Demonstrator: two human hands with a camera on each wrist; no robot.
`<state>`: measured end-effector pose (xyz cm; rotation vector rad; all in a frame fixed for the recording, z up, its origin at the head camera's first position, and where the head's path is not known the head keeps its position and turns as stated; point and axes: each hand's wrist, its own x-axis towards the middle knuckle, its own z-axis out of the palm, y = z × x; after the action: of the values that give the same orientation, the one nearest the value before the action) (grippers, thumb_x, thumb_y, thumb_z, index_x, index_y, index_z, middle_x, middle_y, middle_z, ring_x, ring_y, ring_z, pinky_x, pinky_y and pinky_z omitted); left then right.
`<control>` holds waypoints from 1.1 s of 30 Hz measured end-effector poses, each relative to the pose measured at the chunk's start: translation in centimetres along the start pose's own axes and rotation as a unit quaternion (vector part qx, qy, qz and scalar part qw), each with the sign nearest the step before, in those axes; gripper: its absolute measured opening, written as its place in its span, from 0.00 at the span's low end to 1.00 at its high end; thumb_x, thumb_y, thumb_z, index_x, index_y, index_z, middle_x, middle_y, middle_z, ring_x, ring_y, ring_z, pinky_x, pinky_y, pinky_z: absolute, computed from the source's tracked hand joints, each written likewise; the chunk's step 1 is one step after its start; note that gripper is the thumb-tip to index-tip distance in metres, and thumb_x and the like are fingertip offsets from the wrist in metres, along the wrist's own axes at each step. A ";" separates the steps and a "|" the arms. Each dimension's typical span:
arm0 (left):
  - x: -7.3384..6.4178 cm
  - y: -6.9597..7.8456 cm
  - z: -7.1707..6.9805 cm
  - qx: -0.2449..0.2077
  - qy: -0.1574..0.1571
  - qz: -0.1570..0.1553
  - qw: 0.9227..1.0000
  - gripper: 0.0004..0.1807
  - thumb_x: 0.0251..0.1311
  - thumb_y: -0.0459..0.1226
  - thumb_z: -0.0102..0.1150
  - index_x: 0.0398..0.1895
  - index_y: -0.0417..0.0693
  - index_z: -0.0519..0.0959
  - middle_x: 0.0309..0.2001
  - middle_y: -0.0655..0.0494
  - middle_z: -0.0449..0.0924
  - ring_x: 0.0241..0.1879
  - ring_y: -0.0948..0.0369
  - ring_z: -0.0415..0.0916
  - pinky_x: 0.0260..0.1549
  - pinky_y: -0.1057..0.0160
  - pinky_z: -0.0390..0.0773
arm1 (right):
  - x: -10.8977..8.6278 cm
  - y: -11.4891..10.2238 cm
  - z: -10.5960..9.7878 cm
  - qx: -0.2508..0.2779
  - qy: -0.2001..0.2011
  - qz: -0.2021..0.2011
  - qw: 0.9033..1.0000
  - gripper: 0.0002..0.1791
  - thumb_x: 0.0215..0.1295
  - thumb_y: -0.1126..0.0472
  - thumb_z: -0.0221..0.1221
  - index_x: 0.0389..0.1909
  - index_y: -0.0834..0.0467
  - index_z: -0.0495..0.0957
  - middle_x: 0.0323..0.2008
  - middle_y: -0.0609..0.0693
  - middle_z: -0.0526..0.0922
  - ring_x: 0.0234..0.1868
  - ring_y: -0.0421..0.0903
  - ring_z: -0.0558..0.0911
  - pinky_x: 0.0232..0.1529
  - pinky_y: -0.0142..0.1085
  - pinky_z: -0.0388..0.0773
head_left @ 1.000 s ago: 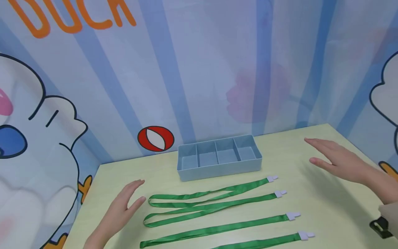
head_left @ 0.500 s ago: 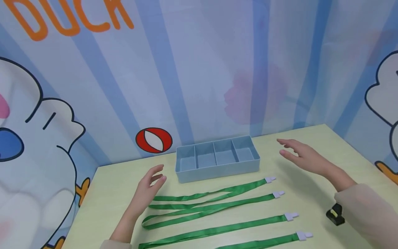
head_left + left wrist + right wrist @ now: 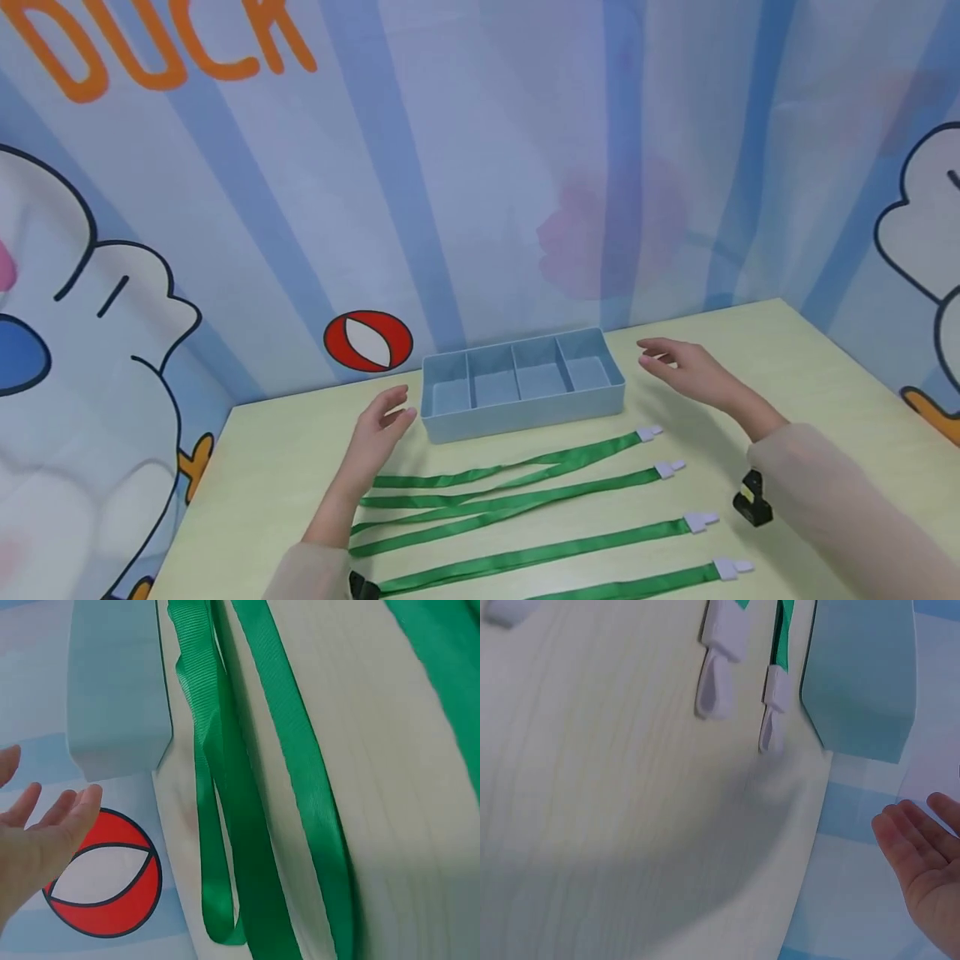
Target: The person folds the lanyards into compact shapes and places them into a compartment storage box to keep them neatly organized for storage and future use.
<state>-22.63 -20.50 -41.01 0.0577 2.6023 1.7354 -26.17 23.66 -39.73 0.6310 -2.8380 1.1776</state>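
A light blue box with several compartments in a row stands at the back of the table, nothing lying in it. My left hand is just off its left end, fingers loosely bent and holding nothing. At the other end, a small gap from the box, my right hand hovers over the table with relaxed fingers. In the left wrist view the left hand points its fingers toward the box end. The right wrist view has the right hand near the opposite end.
Several green lanyards lie side by side in front of the box, their white plastic clips to the right. A printed cloth backdrop rises right behind the table. A black wrist mount hangs beneath the right sleeve.
Both hands have moved inward toward the two ends of the box, the left one rightward and up, the right one leftward. The box and lanyards stay in place; the view shifts slightly.
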 end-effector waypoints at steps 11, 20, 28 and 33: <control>1.7 -0.6 1.9 -0.085 0.035 -0.067 0.993 0.28 0.67 0.35 0.49 0.67 0.36 0.56 0.64 0.34 0.59 0.63 0.42 0.59 0.54 0.46 0.68 | 2.3 -0.5 2.4 0.090 -0.034 0.053 0.994 0.28 0.73 0.58 0.46 0.64 0.74 0.57 0.56 0.72 0.67 0.54 0.64 0.72 0.42 0.44 0.79; 2.8 -0.9 2.4 -0.087 0.050 -0.094 0.991 0.26 0.68 0.35 0.48 0.67 0.37 0.59 0.64 0.37 0.60 0.63 0.45 0.59 0.54 0.48 0.70 | 3.1 0.3 3.8 0.127 -0.045 0.071 0.988 0.27 0.73 0.63 0.45 0.65 0.76 0.53 0.58 0.74 0.64 0.54 0.65 0.71 0.40 0.44 0.80; 3.2 -1.2 2.8 -0.087 0.065 -0.069 0.992 0.22 0.65 0.31 0.50 0.61 0.33 0.67 0.60 0.37 0.67 0.58 0.45 0.67 0.50 0.51 0.74 | 3.2 0.4 3.9 0.166 -0.049 0.073 0.982 0.28 0.73 0.64 0.44 0.65 0.77 0.50 0.60 0.76 0.60 0.58 0.68 0.67 0.42 0.45 0.80; 3.4 -1.2 3.0 -0.075 0.071 -0.068 0.992 0.20 0.65 0.30 0.50 0.60 0.34 0.70 0.59 0.38 0.69 0.55 0.47 0.70 0.49 0.52 0.75 | 3.3 0.1 3.9 0.174 -0.056 0.072 0.980 0.28 0.73 0.64 0.44 0.65 0.77 0.49 0.59 0.77 0.60 0.57 0.68 0.68 0.42 0.46 0.79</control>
<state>-25.93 -18.09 -43.18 -0.2480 2.4898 1.9439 -28.63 19.90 -42.04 0.5197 -2.8298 1.7410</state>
